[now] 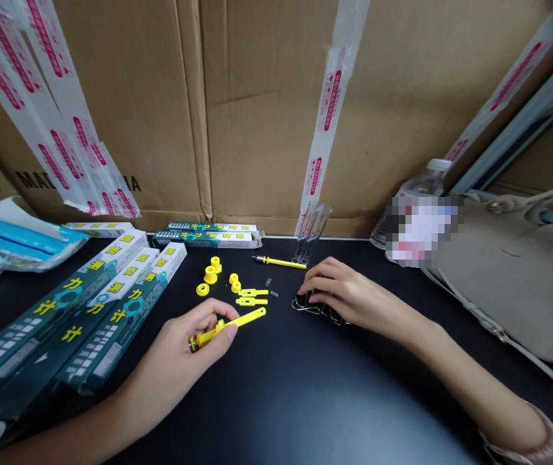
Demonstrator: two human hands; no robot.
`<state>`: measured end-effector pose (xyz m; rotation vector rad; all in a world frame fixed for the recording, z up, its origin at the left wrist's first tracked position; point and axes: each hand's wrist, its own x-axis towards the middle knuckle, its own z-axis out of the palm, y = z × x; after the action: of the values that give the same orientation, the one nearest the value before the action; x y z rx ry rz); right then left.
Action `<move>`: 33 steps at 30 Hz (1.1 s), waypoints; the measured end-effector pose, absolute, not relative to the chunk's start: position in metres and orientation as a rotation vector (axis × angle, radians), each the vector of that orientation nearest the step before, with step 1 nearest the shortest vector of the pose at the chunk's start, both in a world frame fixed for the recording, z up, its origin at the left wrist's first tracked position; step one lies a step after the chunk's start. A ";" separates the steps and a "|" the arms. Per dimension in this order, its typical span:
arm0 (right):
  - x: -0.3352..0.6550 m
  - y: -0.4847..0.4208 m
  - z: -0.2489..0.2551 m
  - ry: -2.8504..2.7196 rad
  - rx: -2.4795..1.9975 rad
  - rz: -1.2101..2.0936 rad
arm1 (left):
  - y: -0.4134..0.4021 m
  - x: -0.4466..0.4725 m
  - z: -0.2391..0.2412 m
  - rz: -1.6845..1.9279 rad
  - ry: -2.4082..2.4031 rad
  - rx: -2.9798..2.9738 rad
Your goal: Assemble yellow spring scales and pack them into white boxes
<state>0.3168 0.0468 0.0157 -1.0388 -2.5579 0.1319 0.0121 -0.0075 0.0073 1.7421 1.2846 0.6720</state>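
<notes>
My left hand [196,339] is closed round a yellow plastic rod [244,319], whose flat holed end points right past the thumb. On the black table, my right hand [337,290] has its fingertips on some bent wire hooks [306,307]; its fingers partly hide them. Between the hands lie two flat yellow pieces [253,298] and two small springs [271,288]. Several yellow caps and rings [210,275] are beyond the left hand. Farther back lies a yellow rod with a metal tip [281,262]. Clear plastic tubes [312,234] stand near the cardboard.
Several long printed boxes [106,310] lie at the left, with more boxes [208,236] along the back. A blue packet [24,236] is at far left. On the right are a plastic bottle [424,181] and a beige bag [513,278]. A cardboard wall [266,116] rises behind.
</notes>
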 end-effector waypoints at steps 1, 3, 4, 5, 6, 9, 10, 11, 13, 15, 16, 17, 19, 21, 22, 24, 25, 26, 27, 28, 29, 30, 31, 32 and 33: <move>0.316 0.047 0.015 -2.545 -1.040 0.152 | -0.008 0.013 0.008 0.673 1.291 1.738; 0.315 0.047 0.014 -2.529 -1.044 0.180 | -0.008 0.014 0.009 0.671 1.302 1.744; 0.314 0.047 0.013 -2.529 -1.047 0.188 | -0.007 0.015 0.010 0.670 1.306 1.749; 0.314 0.047 0.013 -2.533 -1.049 0.191 | -0.007 0.016 0.010 0.671 1.311 1.754; 0.314 0.047 0.012 -2.537 -1.051 0.193 | -0.007 0.016 0.011 0.670 1.317 1.758; 0.313 0.047 0.010 -2.542 -1.058 0.197 | -0.007 0.017 0.011 0.675 1.337 1.761; 0.314 0.047 0.010 -2.539 -1.061 0.199 | -0.008 0.016 0.011 0.676 1.346 1.766; 0.314 0.047 0.009 -2.533 -1.065 0.201 | -0.008 0.016 0.011 0.678 1.356 1.770; 0.314 0.046 0.010 -2.512 -1.073 0.207 | -0.008 0.016 0.011 0.684 1.366 1.784; 0.314 0.045 0.011 -2.475 -1.088 0.214 | -0.009 0.015 0.010 0.690 1.362 1.798; 0.314 0.044 0.012 -2.455 -1.100 0.214 | -0.009 0.015 0.010 0.690 1.360 1.807; 0.312 0.042 0.012 -2.429 -1.112 0.222 | -0.009 0.015 0.010 0.688 1.358 1.815; 0.306 0.037 0.011 -2.356 -1.133 0.274 | -0.008 0.015 0.010 0.682 1.361 1.818; 0.295 0.029 0.009 -2.237 -1.126 0.397 | -0.008 0.015 0.010 0.674 1.355 1.800; 0.287 0.024 0.007 -2.179 -1.110 0.451 | -0.007 0.016 0.010 0.672 1.345 1.787; 0.272 0.013 0.004 -2.062 -1.070 0.584 | -0.007 0.016 0.010 0.663 1.325 1.770; 0.264 0.007 0.002 -1.998 -1.062 0.680 | -0.007 0.016 0.010 0.662 1.318 1.771; 0.257 0.002 0.000 -1.921 -1.053 0.778 | -0.008 0.015 0.010 0.662 1.312 1.776; 0.251 -0.002 -0.002 -1.850 -1.050 0.862 | -0.008 0.015 0.010 0.661 1.309 1.786; 0.247 -0.006 -0.004 -1.798 -1.050 0.932 | -0.009 0.015 0.010 0.661 1.308 1.800; 0.243 -0.008 -0.006 -1.748 -1.047 0.984 | -0.009 0.014 0.010 0.667 1.312 1.817; 0.241 -0.010 -0.007 -1.715 -1.042 1.032 | -0.010 0.014 0.009 0.672 1.317 1.835; 0.240 -0.010 -0.008 -1.694 -1.036 1.068 | -0.011 0.014 0.009 0.677 1.322 1.852; 0.240 -0.010 -0.009 -1.685 -1.028 1.094 | -0.011 0.014 0.009 0.686 1.321 1.874; 0.240 -0.010 -0.009 -1.683 -1.018 1.108 | -0.012 0.013 0.009 0.696 1.315 1.898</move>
<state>0.2404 -0.0097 -0.0090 -1.0177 -1.6830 1.1084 0.0135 -0.0120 0.0093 1.8979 1.3146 0.6959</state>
